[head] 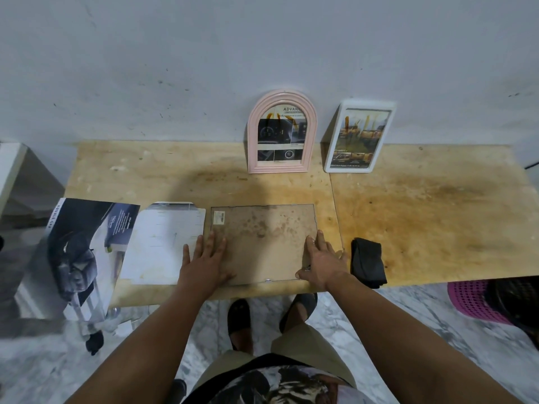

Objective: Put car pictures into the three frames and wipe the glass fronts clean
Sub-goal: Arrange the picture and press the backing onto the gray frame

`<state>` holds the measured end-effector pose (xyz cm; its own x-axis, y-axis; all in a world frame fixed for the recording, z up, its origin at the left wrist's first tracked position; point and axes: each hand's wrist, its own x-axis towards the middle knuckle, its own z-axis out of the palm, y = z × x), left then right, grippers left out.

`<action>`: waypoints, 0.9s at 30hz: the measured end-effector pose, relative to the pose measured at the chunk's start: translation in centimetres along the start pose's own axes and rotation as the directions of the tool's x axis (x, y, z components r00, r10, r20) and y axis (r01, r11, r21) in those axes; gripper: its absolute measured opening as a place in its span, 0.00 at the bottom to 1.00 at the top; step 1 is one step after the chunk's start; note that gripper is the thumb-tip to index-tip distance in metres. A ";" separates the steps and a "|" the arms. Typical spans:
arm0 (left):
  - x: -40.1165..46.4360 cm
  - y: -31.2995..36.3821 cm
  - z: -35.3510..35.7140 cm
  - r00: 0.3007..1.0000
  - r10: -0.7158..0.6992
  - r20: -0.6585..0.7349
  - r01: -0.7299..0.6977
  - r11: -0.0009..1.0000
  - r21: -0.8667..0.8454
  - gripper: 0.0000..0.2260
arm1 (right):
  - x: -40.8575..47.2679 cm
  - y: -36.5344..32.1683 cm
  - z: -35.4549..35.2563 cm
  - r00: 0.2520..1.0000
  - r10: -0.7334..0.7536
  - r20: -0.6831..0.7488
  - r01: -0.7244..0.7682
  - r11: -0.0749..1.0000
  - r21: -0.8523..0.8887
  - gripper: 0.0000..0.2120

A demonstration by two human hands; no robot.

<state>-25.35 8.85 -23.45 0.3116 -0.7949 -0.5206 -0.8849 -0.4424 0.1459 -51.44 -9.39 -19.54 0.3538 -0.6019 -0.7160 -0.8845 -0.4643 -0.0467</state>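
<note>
A flat clip frame lies face down on the wooden table (pixel 437 205), its stained brown backing board (pixel 264 237) up. My left hand (pixel 205 256) rests flat on the board's left edge, fingers spread. My right hand (pixel 320 262) lies on its right edge, fingers at a metal clip. A pink arched frame (pixel 280 132) and a white rectangular frame (pixel 357 137) lean against the wall, each with a car picture inside. A pale sheet of paper (pixel 163 243) lies left of the board. A folded black cloth (pixel 368 265) sits right of my right hand.
A car brochure (pixel 84 252) hangs over the table's left front corner. A pink plastic basket (pixel 478 301) stands on the marble floor under the right side. A grey wall runs behind the table. My feet stand at the front edge.
</note>
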 end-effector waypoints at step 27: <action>-2.5 -1.1 -0.4 0.993 0.043 -0.105 -0.048 0.998 -0.042 0.30 | -1.8 1.2 1.0 0.986 0.096 -0.139 -0.053 0.957 0.284 0.35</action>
<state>-25.04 11.17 -21.95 0.3080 -0.8526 -0.4222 -0.8835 -0.4209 0.2055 -53.41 -8.20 -18.96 0.3063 -0.7277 -0.6137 -0.9519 -0.2281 -0.2046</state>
